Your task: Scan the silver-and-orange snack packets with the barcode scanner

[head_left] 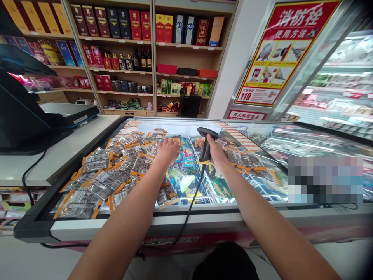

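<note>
My right hand (217,153) is wrapped round the grip of a black barcode scanner (206,142), whose head points left and whose cable (186,217) trails down over the freezer's front edge. My left hand (167,151) rests with fingers curled on a silver-and-orange snack packet (171,139) at the far edge of a pile. Many such packets (101,179) lie spread over the glass lid of a chest freezer (175,223), mostly on its left half.
A black till terminal (20,112) stands on the white counter (58,155) to the left. Shelves of boxed bottles (125,23) fill the back wall. A red poster (279,50) and a glass-door fridge (338,85) stand at the right. A few packets (250,163) lie right of the scanner.
</note>
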`<state>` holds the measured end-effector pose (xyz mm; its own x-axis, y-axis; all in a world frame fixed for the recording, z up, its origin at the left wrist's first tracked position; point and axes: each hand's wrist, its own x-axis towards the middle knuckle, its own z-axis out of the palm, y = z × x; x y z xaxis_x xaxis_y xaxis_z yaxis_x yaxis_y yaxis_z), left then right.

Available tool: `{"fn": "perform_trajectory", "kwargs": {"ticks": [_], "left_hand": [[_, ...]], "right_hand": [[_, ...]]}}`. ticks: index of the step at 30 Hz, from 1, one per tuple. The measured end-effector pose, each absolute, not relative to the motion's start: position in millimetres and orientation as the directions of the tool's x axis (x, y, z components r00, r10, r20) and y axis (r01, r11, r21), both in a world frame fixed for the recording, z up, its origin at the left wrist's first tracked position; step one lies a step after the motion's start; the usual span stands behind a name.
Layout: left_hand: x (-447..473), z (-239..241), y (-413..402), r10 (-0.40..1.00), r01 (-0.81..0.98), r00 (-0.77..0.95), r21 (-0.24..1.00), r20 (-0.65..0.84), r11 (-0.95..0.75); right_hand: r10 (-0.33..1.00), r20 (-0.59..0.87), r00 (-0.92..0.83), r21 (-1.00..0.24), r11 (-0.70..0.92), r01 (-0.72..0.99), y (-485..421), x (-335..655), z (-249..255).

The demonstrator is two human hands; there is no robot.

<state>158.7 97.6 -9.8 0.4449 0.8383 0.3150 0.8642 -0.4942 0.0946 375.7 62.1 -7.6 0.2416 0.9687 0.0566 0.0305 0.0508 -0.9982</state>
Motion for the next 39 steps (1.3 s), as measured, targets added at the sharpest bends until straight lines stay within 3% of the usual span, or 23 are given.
{"fn": "perform_trajectory", "kwargs": {"ticks": [3, 5, 7, 11, 16, 23, 29, 39], "left_hand": [[158.8, -8.1, 100.6, 0.826, 0.863, 0.412, 0.126, 0.385, -0.489], [159.5, -4.4, 102.1, 0.832, 0.870, 0.338, 0.192, 0.439, -0.455], [159.5, 0.0, 104.0, 0.865, 0.854, 0.205, 0.349, 0.458, -0.387], [154.3, 4.0, 111.1, 0.911, 0.707, -0.002, 0.644, 0.413, -0.291], [145.1, 1.4, 118.1, 0.895, 0.585, -0.048, 0.739, 0.443, -0.334], [141.6, 1.7, 118.7, 0.904, 0.543, -0.067, 0.775, 0.423, -0.322], [151.7, -2.4, 116.9, 0.909, 0.555, 0.114, 0.733, 0.401, -0.393], [160.3, -2.1, 109.8, 0.881, 0.565, 0.269, 0.677, 0.389, -0.471]], "right_hand": [[0.946, 0.116, 0.303, -0.989, 0.138, -0.050, 54.7, 367.3, -0.9], [0.979, 0.051, 0.199, -0.993, 0.070, -0.091, 47.3, 363.5, 5.5], [0.997, -0.015, 0.080, -0.997, -0.008, -0.081, 38.8, 361.0, 12.0], [0.996, -0.039, -0.085, -0.999, -0.036, 0.031, 23.1, 357.8, 23.0], [0.974, -0.010, -0.227, -0.972, 0.044, 0.231, 14.5, 361.0, 30.9], [0.935, -0.039, -0.354, -0.959, 0.065, 0.276, 15.1, 373.2, 31.2], [0.950, 0.042, -0.308, -0.979, 0.101, 0.179, 14.0, 369.6, 31.8], [0.963, 0.047, -0.267, -0.974, 0.103, 0.200, 15.4, 369.2, 31.9]]}}
